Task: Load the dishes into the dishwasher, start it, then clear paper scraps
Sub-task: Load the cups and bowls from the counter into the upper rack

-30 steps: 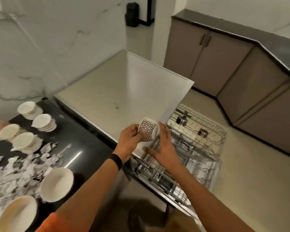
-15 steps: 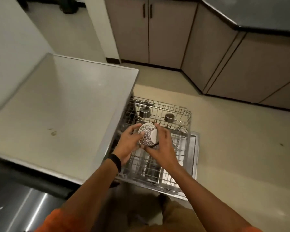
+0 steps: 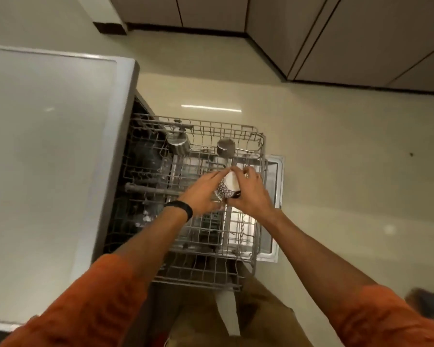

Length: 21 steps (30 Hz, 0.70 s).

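The patterned cup (image 3: pixel 228 185) was right there in the middle of it, held tilted just above the wires of the pulled-out upper rack (image 3: pixel 259 146), with a white face turned up toward the camera, though whether that was mouth or base I couldn't call. Both hands were on it: the left hand (image 3: pixel 202 194), with a black wristband (image 3: pixel 179 209) behind it, had its grip round the patterned side, and the right hand (image 3: pixel 252 194) had its fingers curled over the far edge, so each grip was closed on the cup and neither was free. It hadn't been seated yet, by my reading, and was hovering over the right-hand part of the rack. Further back in the same rack stood two steel cups (image 3: pixel 178 144), apart from each other and clear of the hands. Below and to the right the open dishwasher door (image 3: pixel 277 176) showed past the rack's edge, and to the left ran the pale grey worktop (image 3: pixel 48 159) over the machine. Now the danger: a two-handed hold has to break at some point, and if one grip let go before the cup was settled between the tines, it could tip, roll along the wires or drop through to the door or the floor (image 3: pixel 348 171). Set down at this tilt, it might also lean and rattle, or catch water instead of draining. There was a long way to go, with the loading unfinished, the machine not started and the paper scraps out of sight.
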Each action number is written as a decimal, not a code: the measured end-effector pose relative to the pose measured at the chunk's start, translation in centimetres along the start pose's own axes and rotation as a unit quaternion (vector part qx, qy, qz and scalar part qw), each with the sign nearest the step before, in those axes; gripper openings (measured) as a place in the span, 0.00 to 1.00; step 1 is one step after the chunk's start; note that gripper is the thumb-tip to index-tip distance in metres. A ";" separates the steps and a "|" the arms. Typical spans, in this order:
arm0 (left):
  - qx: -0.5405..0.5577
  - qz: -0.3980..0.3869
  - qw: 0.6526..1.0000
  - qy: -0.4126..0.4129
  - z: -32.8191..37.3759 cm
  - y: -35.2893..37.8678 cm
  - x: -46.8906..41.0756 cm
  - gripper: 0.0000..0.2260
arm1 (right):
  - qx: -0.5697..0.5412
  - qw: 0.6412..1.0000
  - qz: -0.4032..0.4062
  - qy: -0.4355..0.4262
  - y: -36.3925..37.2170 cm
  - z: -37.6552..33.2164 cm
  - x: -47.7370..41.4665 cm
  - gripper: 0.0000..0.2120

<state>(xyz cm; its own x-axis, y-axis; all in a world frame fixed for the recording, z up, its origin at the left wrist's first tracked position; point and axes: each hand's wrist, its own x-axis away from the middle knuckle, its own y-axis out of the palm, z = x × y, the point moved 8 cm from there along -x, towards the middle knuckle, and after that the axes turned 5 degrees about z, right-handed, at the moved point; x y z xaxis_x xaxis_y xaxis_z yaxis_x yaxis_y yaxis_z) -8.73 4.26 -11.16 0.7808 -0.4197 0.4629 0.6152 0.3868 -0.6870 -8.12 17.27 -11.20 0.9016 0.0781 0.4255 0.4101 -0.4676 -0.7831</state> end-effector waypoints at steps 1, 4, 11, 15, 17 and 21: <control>0.005 -0.007 1.000 -0.002 -0.6 0.6 -1.1 0.47 | 0.006 1.000 -0.015 0.008 0.6 0.8 -1.0 0.50; 0.005 0.002 1.000 -0.019 -2.8 1.9 -4.0 0.44 | 0.013 0.998 -0.053 0.010 2.4 2.1 -3.3 0.48; 0.031 -0.018 0.998 -0.045 -7.0 5.4 -8.2 0.39 | 0.053 0.993 -0.101 0.026 6.6 3.7 -7.4 0.47; 0.022 -0.011 0.998 -0.059 -8.0 6.7 -9.9 0.37 | 0.056 0.990 -0.119 0.044 7.8 4.5 -8.9 0.48; 0.016 -0.012 0.997 -0.068 -8.1 7.2 -10.5 0.36 | 0.065 0.991 -0.111 0.046 8.2 4.8 -9.2 0.48; 0.011 -0.016 0.997 -0.070 -8.5 7.5 -10.9 0.36 | 0.060 0.992 -0.093 0.060 8.5 4.6 -8.5 0.46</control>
<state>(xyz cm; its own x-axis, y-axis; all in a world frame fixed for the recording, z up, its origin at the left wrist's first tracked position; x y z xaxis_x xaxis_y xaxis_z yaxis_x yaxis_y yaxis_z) -13.58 4.77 -26.08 0.7667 -0.3143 0.5598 0.6419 0.3940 -0.6578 -11.67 16.70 -23.53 0.7891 0.0453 0.6126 0.5877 -0.3461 -0.7313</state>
